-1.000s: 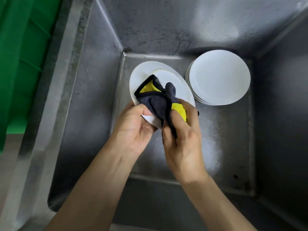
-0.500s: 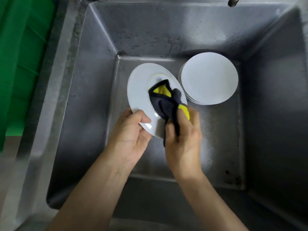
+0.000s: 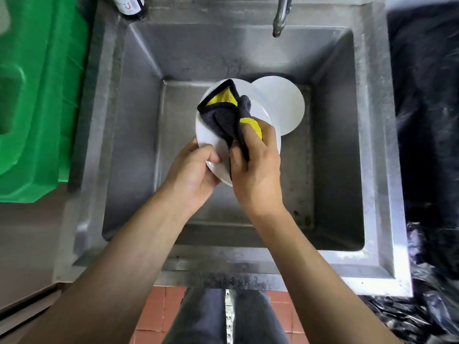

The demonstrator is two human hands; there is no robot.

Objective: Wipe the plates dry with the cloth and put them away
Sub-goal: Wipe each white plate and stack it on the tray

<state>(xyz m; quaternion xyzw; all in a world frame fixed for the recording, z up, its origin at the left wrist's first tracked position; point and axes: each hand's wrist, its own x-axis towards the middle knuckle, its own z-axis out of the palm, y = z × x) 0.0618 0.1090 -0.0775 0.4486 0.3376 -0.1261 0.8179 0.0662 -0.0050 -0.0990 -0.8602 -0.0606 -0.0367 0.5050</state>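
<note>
Plate-drying, mid-wipe. My left hand (image 3: 192,170) grips the near rim of the white plate (image 3: 211,131), held above the steel sink (image 3: 139,135). My right hand (image 3: 255,167) clutches the grey-and-yellow cloth (image 3: 223,112), which since half a second ago has swept from the plate's right side to its upper left — the face is probably nearly dry. The remaining stack (image 3: 283,103) waits behind, on the sink floor.
</note>
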